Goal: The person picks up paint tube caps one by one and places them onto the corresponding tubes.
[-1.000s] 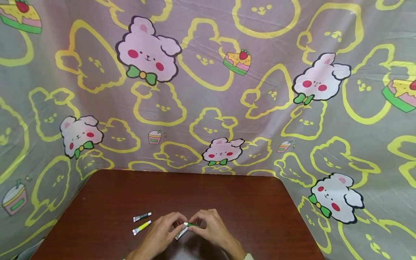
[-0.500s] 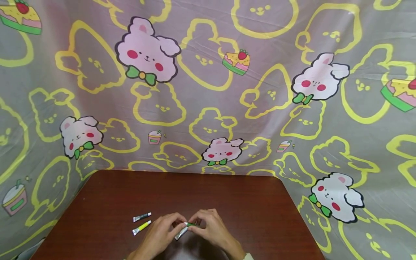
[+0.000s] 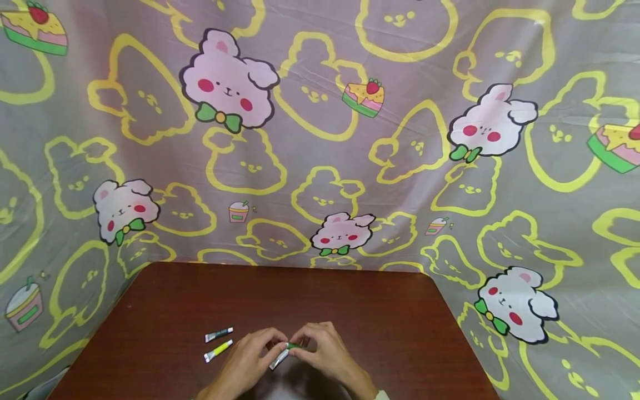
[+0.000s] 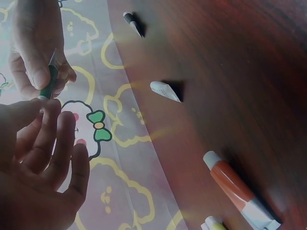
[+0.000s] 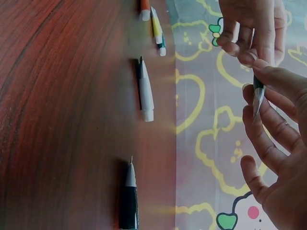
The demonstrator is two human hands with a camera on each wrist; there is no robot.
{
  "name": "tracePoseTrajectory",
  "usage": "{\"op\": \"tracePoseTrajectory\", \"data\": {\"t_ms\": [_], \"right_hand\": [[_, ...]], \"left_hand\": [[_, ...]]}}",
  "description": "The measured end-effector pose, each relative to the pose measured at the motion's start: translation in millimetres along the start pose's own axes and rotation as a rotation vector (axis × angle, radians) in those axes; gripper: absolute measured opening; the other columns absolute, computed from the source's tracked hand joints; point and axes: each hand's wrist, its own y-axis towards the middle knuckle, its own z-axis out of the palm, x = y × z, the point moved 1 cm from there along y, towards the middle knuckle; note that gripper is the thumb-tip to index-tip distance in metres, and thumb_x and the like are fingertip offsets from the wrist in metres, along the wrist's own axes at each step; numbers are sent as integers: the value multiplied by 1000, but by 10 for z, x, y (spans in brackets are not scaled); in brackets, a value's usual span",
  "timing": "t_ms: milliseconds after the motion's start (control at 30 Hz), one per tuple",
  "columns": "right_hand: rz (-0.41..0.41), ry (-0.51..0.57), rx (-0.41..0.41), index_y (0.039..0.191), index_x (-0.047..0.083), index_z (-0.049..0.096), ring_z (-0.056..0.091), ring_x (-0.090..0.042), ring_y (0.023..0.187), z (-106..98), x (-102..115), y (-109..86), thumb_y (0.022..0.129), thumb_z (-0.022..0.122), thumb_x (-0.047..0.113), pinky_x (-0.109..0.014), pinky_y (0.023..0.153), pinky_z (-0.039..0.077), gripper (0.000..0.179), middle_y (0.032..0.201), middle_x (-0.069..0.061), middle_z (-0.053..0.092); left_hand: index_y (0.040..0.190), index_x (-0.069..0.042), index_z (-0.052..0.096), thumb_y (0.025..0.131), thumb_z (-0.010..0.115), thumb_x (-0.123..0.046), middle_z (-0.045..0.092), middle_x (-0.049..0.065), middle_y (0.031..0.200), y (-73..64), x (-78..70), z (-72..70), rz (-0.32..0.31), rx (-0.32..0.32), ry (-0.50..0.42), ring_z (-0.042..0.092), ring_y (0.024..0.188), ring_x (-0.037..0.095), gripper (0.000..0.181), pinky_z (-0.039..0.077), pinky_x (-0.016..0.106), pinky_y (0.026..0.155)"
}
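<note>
In the head view both hands meet low in the middle, over a small green paint tube (image 3: pixel 293 345). My left hand (image 3: pixel 248 353) pinches its white cap end between thumb and finger. The tube's green body (image 4: pixel 49 82) is gripped by my right hand (image 3: pixel 325 347), its silver flat end sticking out past the thumb in the left wrist view. The other left fingers are spread and bent. Just below the hands a white paint tube (image 3: pixel 279 360) lies on the table, apart from them as the wrist views show.
Left of the hands, a black paint tube (image 3: pixel 218 334) and a yellow paint tube (image 3: pixel 218 351) lie on the brown table (image 3: pixel 300 294). An orange paint tube (image 4: pixel 235 184) appears in the left wrist view. Patterned cloth (image 3: pixel 300 139) hangs around the table.
Both hands stay in place over the green paint tube. Slightly less of its white cap end shows between the left fingers than a second ago.
</note>
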Motion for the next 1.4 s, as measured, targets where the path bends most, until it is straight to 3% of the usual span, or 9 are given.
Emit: {"op": "tracePoseTrajectory", "data": {"t_ms": [267,367,600,700,800,1067,1267,1400], "right_hand": [[-4,-5,4,98,25,79,67,2,80,13,-6,-4,86,93,21,-31,91,46,20,88,16,76],[-17,-2,11,99,24,79,68,2,80,20,-8,-9,88,92,21,-32,91,46,17,89,15,76],[-49,-2,26,100,23,79,71,-1,81,14,0,-2,90,89,18,-33,93,47,15,89,14,78],[-51,2,38,101,22,80,70,0,82,11,1,4,91,88,19,-33,93,47,13,90,14,78],[-48,8,48,102,22,80,69,3,83,8,1,10,93,87,21,-33,93,47,12,92,14,78],[-2,14,27,100,23,79,66,4,83,-2,-60,46,91,89,21,-30,91,47,13,91,14,77],[29,6,-12,97,21,80,66,2,78,-73,-204,53,88,91,18,-23,82,49,14,88,13,76],[73,-4,-18,97,20,81,66,2,78,-135,-339,50,87,92,17,-26,77,54,15,88,12,77]], "left_hand": [[104,-32,72,102,77,-25,71,-19,94,-15,11,2,44,6,-47,62,83,-6,8,52,24,67],[102,-32,72,100,78,-25,71,-21,95,-31,20,11,75,-23,-16,61,85,-6,10,51,23,69],[98,-29,73,87,89,-13,70,-21,91,-38,36,26,218,-130,63,56,82,-5,25,45,21,69],[97,-28,73,84,91,-12,70,-21,89,-38,43,28,249,-146,96,56,82,-3,27,45,22,70],[97,-28,73,83,92,-12,71,-22,89,-39,55,27,253,-151,117,57,83,-3,28,45,23,71],[100,-26,75,87,89,-10,68,-21,89,-22,70,27,182,-178,69,58,82,-5,25,50,21,68],[97,-21,74,80,92,-4,69,-17,86,-2,100,10,199,-252,101,59,79,-5,29,47,16,67],[97,-21,74,81,91,-5,68,-17,85,-10,116,-3,198,-235,99,60,78,-3,29,48,16,67]]}}
